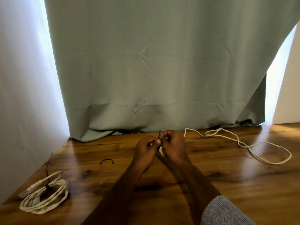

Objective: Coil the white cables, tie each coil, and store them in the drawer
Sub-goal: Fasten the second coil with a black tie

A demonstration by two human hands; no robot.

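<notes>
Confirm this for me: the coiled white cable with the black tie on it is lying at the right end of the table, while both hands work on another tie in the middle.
Not quite. The head view shows the coiled white cable, black tie on it, at the left end of the table; the loose cable lies at the right. The left hand and right hand do work on another tie in the middle.

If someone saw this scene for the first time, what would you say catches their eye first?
Probably the left hand and right hand meeting at the table's middle, pinching a black tie around a mostly hidden white cable. Next, the tied coil at the near left and the loose white cable sprawled at the far right, below the pale green curtain.
</notes>
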